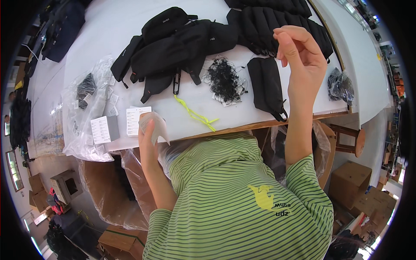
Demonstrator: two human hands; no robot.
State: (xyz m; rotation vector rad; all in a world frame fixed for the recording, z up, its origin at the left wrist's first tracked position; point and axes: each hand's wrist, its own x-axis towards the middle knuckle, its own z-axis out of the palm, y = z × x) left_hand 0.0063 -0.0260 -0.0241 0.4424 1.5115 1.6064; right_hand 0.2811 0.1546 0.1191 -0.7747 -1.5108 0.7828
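In the head view, the left hand [148, 138] is seen at the near edge of the white desk [199, 102]. Its grip is closed around a small white paper piece [157, 125], held between thumb and fingers just beside the printed white cards [138, 120]. The right hand [299, 54] is raised above the far side of the desk, in front of a row of black pouches [277, 21]. Its fingertips [282, 40] are pinched together; something very thin may be held there, but it cannot be told from this picture.

A tangle of black cords [224, 79] lies between a pile of black pouches [177, 45] and a single black pouch [266, 86]. A yellow-green cord [196, 115] lies near the desk edge. Clear plastic bags [84, 112] are spread on the left.

As a judgement, the paper piece could be dropped over the desk edge, because it is held right above it. A thin cord, if one is pinched, could slip out easily, since only the fingertips are used.
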